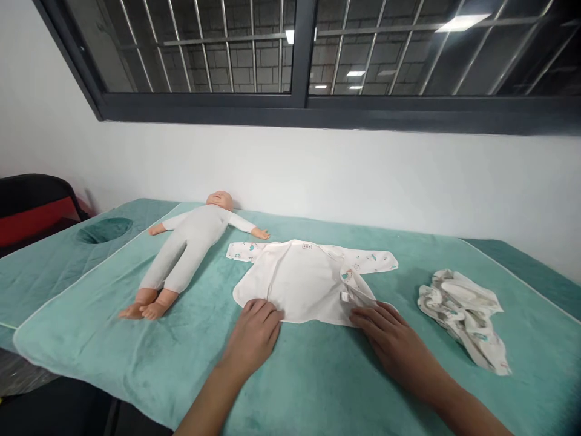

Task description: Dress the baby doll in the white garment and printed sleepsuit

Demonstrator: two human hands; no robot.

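Right hand (391,340), left hand (256,330), white shirt (302,278) beyond, touching both

The green sheet (318,381) is cut off at its near right corner; the white shirt (302,284) is partly covered by the left hand (255,333) and right hand (397,345); its neck print (307,246) cannot be read.

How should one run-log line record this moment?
left hand: touching baby shirt, lower left; right hand: touching, lower right; baby doll: left of shirt; crumpled printed cloth: right

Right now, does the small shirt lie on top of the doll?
No, the small shirt lies spread open on the green cover beside the doll.
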